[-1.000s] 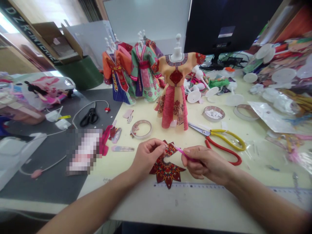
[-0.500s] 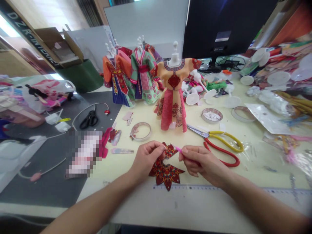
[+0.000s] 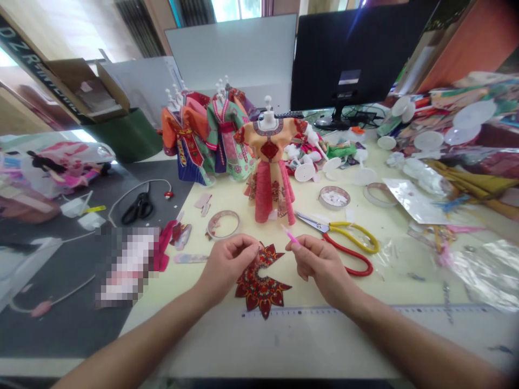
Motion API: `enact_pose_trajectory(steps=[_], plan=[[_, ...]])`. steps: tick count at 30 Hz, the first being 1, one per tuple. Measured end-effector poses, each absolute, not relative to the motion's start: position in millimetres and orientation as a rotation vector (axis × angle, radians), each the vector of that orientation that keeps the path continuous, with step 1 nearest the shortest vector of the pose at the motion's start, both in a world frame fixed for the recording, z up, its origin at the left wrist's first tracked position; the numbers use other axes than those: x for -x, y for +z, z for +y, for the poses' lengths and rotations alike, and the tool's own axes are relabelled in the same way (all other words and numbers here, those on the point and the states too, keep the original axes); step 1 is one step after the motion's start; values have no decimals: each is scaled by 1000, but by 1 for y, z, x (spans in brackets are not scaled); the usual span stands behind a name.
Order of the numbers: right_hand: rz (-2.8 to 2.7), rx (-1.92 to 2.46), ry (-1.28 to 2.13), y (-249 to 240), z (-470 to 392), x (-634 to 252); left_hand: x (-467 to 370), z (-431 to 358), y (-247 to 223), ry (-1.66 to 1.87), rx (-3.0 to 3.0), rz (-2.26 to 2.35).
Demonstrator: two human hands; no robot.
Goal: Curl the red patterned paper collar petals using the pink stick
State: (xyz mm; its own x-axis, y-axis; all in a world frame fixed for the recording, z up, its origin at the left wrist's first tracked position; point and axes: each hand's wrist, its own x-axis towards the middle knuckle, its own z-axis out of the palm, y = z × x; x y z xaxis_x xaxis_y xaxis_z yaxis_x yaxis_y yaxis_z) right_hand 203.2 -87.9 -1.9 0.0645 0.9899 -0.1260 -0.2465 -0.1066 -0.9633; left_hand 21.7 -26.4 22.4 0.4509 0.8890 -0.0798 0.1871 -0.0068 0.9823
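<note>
A dark red patterned collar piece with pointed petals (image 3: 265,294) lies on the pale table, between my hands. My left hand (image 3: 232,265) is pinched at its upper left edge; whatever is between the fingertips is too small to make out. Held in my right hand (image 3: 318,262) is a thin pink pen-like tool (image 3: 292,236), its pale tip pointing up and left, apart from the collar piece. Behind them stands a small white dress form in a yellow and red dress (image 3: 270,162).
Scissors with yellow and red handles (image 3: 348,237) lie right of centre. A tape roll (image 3: 223,224) is behind my left hand, black scissors (image 3: 138,208) are at the left. A ruler (image 3: 316,311) runs along the front. Dressed forms (image 3: 229,135) and a monitor (image 3: 357,59) stand behind.
The camera view has shifted, so the table's things appear further left. My right hand with the pink tool has drawn away from the collar piece and my left hand, and the tool tilts up more.
</note>
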Motion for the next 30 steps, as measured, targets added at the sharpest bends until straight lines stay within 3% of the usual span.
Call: enact_pose_trajectory(steps=[7, 11, 17, 24, 30], plan=[[-668, 1012, 902, 28, -86, -235, -88, -10, 54, 658, -2028, 810], [-669, 1005, 652, 37, -84, -255, -161, 23, 37, 722, -2375, 699], [-662, 1024, 587, 33, -78, -270, -227, 68, 6, 694, -2479, 724], [-677, 1024, 595, 36, -79, -270, -226, 69, 3, 720, -2501, 729], [-800, 1061, 589, 25, -79, -255, -165, 33, 25, 803, -2444, 516]])
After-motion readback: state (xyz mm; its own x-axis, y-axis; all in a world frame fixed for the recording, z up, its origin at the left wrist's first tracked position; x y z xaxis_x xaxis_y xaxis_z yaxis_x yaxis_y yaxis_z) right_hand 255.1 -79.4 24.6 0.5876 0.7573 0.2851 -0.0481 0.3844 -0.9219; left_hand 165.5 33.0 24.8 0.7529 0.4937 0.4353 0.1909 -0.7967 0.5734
